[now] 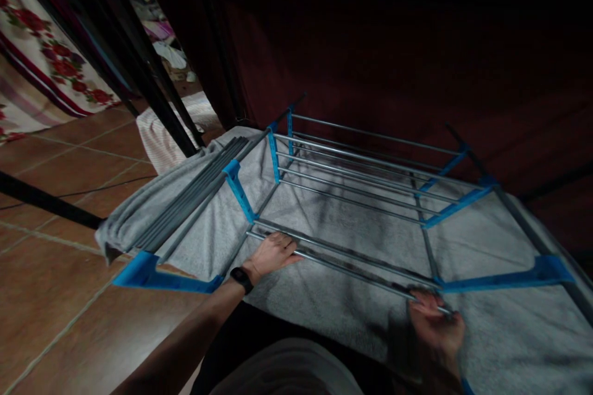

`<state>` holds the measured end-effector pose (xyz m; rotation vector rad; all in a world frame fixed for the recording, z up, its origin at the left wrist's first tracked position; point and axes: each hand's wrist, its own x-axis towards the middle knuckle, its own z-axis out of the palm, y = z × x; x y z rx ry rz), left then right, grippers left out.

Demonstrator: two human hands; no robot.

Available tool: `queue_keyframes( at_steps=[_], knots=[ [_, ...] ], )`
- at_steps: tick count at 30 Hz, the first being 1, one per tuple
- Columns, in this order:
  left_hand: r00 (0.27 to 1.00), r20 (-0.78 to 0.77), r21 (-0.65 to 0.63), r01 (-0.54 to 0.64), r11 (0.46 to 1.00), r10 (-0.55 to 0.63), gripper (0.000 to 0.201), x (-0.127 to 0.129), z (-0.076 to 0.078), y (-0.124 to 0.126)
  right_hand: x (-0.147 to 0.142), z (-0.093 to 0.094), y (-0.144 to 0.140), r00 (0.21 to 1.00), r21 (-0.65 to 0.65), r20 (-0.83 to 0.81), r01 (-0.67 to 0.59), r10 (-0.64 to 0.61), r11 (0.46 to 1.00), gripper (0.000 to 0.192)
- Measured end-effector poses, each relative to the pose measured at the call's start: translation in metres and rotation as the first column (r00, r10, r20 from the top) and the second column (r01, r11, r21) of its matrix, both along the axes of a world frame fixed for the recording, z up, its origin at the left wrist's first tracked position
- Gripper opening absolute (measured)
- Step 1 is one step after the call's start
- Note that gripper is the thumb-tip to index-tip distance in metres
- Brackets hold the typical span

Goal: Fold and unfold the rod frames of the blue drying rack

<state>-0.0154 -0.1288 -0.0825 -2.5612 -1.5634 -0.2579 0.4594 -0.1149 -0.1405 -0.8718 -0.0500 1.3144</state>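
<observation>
A metal drying rack point(361, 166) with grey rods and blue plastic joints stands in front of me. A grey towel point(504, 327) lies spread beneath its rods and hangs over the left wing. My left hand point(273, 253), with a black watch on the wrist, rests flat on the towel by the nearest rods at the left. My right hand point(435, 318) is at the near rods on the right, fingers curled around a rod by a blue joint; it is blurred and in shadow.
Brown tiled floor point(60, 210) lies to the left. A dark metal frame point(139, 74) rises at the upper left, with a flowered cloth point(41, 55) behind it and a light cloth point(167, 129) on the floor. A dark red curtain point(417, 55) fills the back.
</observation>
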Motion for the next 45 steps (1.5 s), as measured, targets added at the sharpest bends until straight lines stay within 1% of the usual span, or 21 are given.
queue_keyframes(
  at_steps=[2,5,8,11,13,17,19,23,28,31,34,37,41,43,45],
  knots=[
    [1.0,0.013,0.012,-0.007,1.0,0.007,0.045,-0.002,0.001,-0.001,0.0,-0.001,0.001,0.995,0.023,-0.05,-0.09,0.091,0.996,0.034],
    [0.998,0.057,0.08,-0.004,0.997,0.0,0.045,-0.006,0.003,-0.002,-0.007,0.002,0.003,0.994,-0.002,-0.099,-0.045,0.044,0.999,0.031],
    [0.995,0.094,0.152,0.006,0.988,-0.02,0.042,-0.011,0.005,-0.003,-0.016,0.008,0.004,0.996,0.014,-0.085,0.005,-0.004,1.0,0.027],
    [0.995,0.102,0.203,0.002,0.979,-0.023,0.036,-0.014,0.01,-0.004,-0.02,0.012,0.003,0.999,0.052,0.001,-0.039,0.039,0.998,0.025],
    [0.994,0.106,0.208,0.009,0.978,-0.032,0.033,-0.014,0.013,-0.004,-0.019,0.013,0.003,0.997,0.065,0.041,-0.062,0.06,0.996,0.027],
    [0.991,0.128,0.179,0.017,0.984,-0.041,0.028,-0.009,0.018,-0.004,-0.013,0.011,0.005,0.999,0.045,0.043,-0.032,0.03,0.998,0.032],
    [0.991,0.126,0.171,0.017,0.985,-0.039,0.03,-0.007,0.017,-0.004,-0.01,0.009,0.007,0.998,0.044,0.047,-0.042,0.04,0.998,0.032],
    [0.991,0.134,0.176,-0.004,0.984,-0.02,0.035,-0.007,0.013,-0.002,-0.01,0.006,0.011,0.999,0.058,0.025,-0.049,0.048,0.997,0.028],
    [0.99,0.138,0.165,-0.023,0.986,0.0,0.037,-0.015,0.003,-0.003,-0.027,0.014,0.014,0.997,0.071,0.071,0.027,-0.032,0.997,0.028],
    [0.991,0.128,0.109,-0.057,0.992,0.043,0.033,-0.024,-0.003,-0.003,-0.04,0.02,0.018,0.995,0.086,0.035,0.094,-0.097,0.992,0.03],
    [0.991,0.119,0.055,-0.069,0.996,0.062,0.031,-0.03,-0.008,-0.002,-0.049,0.024,0.02,0.994,0.109,0.057,0.087,-0.093,0.99,0.03],
    [0.99,0.133,0.058,-0.063,0.996,0.055,0.032,-0.032,-0.01,0.001,-0.055,0.028,0.02,0.993,0.108,0.068,0.086,-0.093,0.99,0.024],
    [0.987,0.153,0.086,-0.062,0.994,0.048,0.037,-0.033,-0.012,0.006,-0.06,0.039,0.019,0.994,0.123,0.068,0.08,-0.089,0.989,0.016],
    [0.99,0.141,0.105,-0.034,0.994,0.019,0.037,-0.037,-0.014,0.008,-0.061,0.045,0.019,0.994,0.129,0.083,0.067,-0.078,0.989,0.016],
    [0.992,0.119,0.129,0.03,0.991,-0.046,0.036,-0.042,-0.018,0.01,-0.062,0.049,0.019,0.993,0.135,0.101,0.052,-0.066,0.989,0.015]
  ],
)
